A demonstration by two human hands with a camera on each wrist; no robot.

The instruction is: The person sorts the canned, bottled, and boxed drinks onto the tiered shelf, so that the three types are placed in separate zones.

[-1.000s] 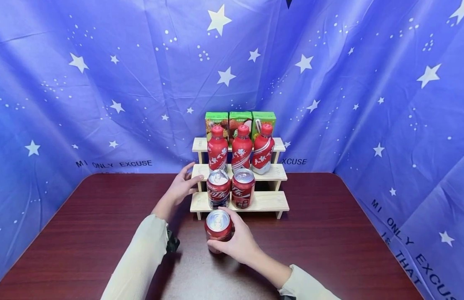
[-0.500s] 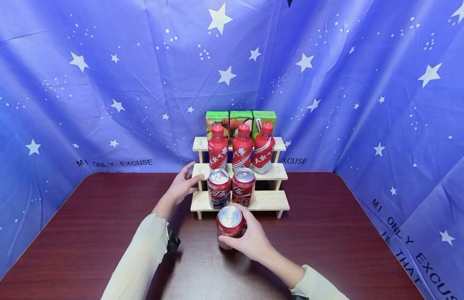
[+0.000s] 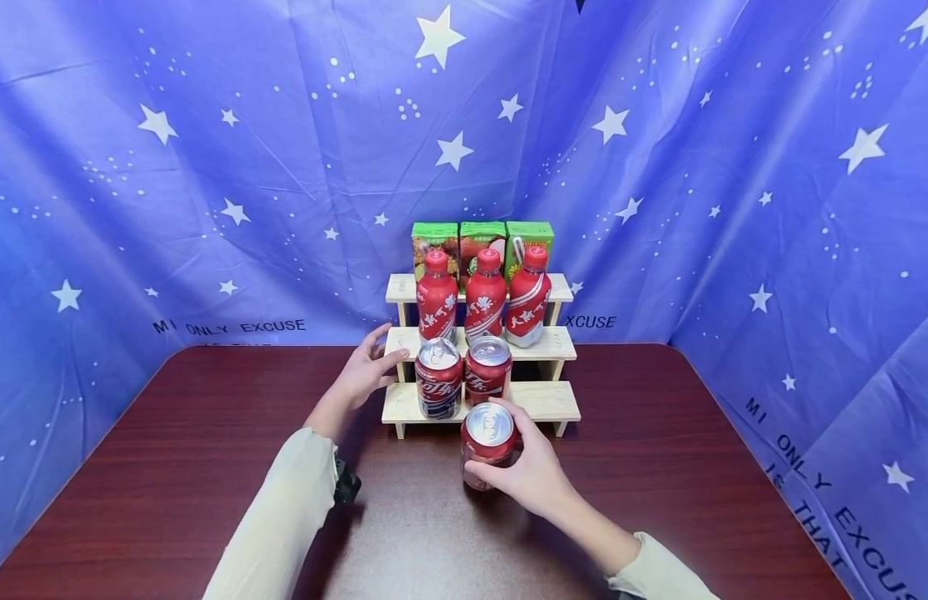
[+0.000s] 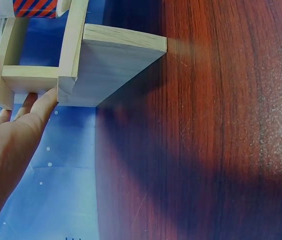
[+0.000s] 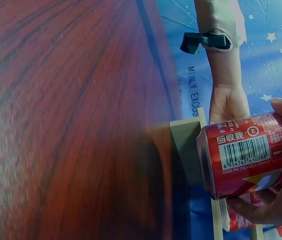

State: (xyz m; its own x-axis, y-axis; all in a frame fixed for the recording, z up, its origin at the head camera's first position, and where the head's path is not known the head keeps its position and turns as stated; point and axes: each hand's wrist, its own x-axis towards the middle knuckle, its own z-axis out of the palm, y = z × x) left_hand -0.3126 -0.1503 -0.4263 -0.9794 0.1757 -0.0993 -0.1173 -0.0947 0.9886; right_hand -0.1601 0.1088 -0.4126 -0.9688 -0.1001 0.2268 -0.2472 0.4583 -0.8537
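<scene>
My right hand (image 3: pixel 535 467) grips a red cola can (image 3: pixel 488 446) by its side, thumb on the near side. It is upright, in front of the lowest step. The right wrist view shows the barcode on this can (image 5: pixel 245 155). My left hand (image 3: pixel 362 375) holds the left side of a three-step wooden stand (image 3: pixel 546 402), with the thumb on the middle step. In the left wrist view the left hand's fingers (image 4: pixel 43 105) lie against the frame. Two more cola cans, one on the left (image 3: pixel 438 379) and one mid-step (image 3: pixel 488 371), stand on the lowest step.
Three red bottles (image 3: pixel 485 304) stand on the middle step. Behind them, three green-topped drink cartons (image 3: pixel 482 237) line the top step. The dark red wooden table (image 3: pixel 209 467) ends at a blue star-patterned curtain (image 3: pixel 284 167).
My right hand has carried the can to the right and slightly forward, from before the left can to before the lower step's middle. My left hand has stayed on the stand.
</scene>
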